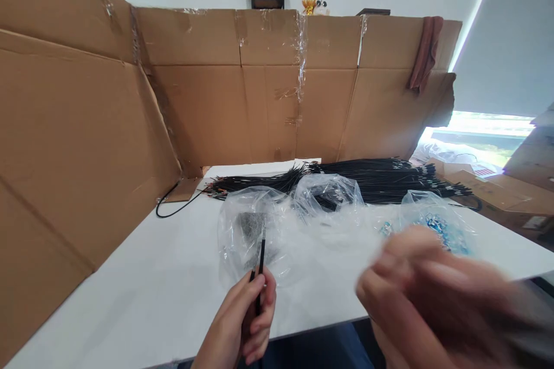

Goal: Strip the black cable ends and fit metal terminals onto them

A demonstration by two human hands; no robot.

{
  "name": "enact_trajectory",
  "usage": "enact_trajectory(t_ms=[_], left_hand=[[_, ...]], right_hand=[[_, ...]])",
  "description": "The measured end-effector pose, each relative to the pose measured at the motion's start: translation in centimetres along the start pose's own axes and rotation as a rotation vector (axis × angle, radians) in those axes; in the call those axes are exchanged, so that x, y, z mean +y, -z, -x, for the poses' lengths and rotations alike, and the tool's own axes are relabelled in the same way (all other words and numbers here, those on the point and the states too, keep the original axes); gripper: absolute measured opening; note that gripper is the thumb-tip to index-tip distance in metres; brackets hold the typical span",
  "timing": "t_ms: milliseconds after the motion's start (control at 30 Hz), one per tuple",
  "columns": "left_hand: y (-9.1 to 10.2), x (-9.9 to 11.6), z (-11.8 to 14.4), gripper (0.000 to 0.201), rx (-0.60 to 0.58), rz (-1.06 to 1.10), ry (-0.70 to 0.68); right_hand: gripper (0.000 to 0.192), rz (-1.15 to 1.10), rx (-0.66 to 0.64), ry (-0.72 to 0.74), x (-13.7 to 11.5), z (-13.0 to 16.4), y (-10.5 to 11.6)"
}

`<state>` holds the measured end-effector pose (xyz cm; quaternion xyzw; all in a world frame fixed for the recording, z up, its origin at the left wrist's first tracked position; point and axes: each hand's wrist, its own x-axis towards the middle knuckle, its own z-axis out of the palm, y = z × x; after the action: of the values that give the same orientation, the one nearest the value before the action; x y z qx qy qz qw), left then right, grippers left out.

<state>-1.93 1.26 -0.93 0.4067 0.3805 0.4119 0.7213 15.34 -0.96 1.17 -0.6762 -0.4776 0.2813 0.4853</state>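
Observation:
My left hand (246, 317) is closed around thin black cables (262, 256). Two of their ends stick up between thumb and fingers, the longer one with a metallic tip. Just behind them lies a clear plastic bag (229, 228) with small grey pieces in it. My right hand (426, 294), large and smeared by motion, is raised over the right side of the table. Its fingers look bent, but whether they hold anything cannot be made out. Partly behind it is a clear bag (461, 236) of small blue pieces.
Long black cables (372, 181) lie in a heap across the back of the white table (142, 277). Another clear bag (309, 199) stands before them. Cardboard panels (272, 109) wall off the back and left. A brown cloth (425, 55) hangs there; boxes (497, 199) stand at right.

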Motion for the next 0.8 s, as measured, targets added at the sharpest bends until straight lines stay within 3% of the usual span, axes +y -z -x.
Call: enact_trajectory(t_ms=[67,133,200,267,367,567,700,800], left_hand=[[0.0,-0.1,-0.2,0.038,-0.005,-0.036,-0.05],[0.1,-0.4,-0.5,0.039,-0.028,-0.082,-0.081],[0.0,-0.7,-0.8,0.038,-0.058,-0.143,-0.093],[-0.3,-0.9,-0.9,0.035,-0.058,-0.204,-0.08],[-1.0,-0.9,-0.9,0.032,-0.071,-0.238,-0.055],[-1.7,-0.7,-0.4,0.049,-0.061,-0.212,-0.034],[-1.5,-0.5,-0.5,0.033,-0.156,-0.188,-0.052],[-1.4,-0.5,-0.9,0.024,-0.227,-0.212,-0.073]], right_hand=[[0.04,-0.205,-0.077,0.156,-0.7,-1.4,-0.6],[0.034,-0.393,-0.249,0.245,-0.4,-2.6,-1.4],[0.029,-0.507,-0.399,0.227,0.1,-3.3,-2.5],[0.028,-0.588,-0.46,0.147,0.4,-3.3,-3.5],[0.029,-0.682,-0.441,0.056,0.4,-3.1,-4.6],[0.03,-0.752,-0.371,0.019,1.1,-3.6,-4.9],[0.027,-0.658,-0.221,0.038,1.6,-3.8,-4.5],[0.027,-0.645,-0.233,0.023,1.6,-3.9,-4.1]])
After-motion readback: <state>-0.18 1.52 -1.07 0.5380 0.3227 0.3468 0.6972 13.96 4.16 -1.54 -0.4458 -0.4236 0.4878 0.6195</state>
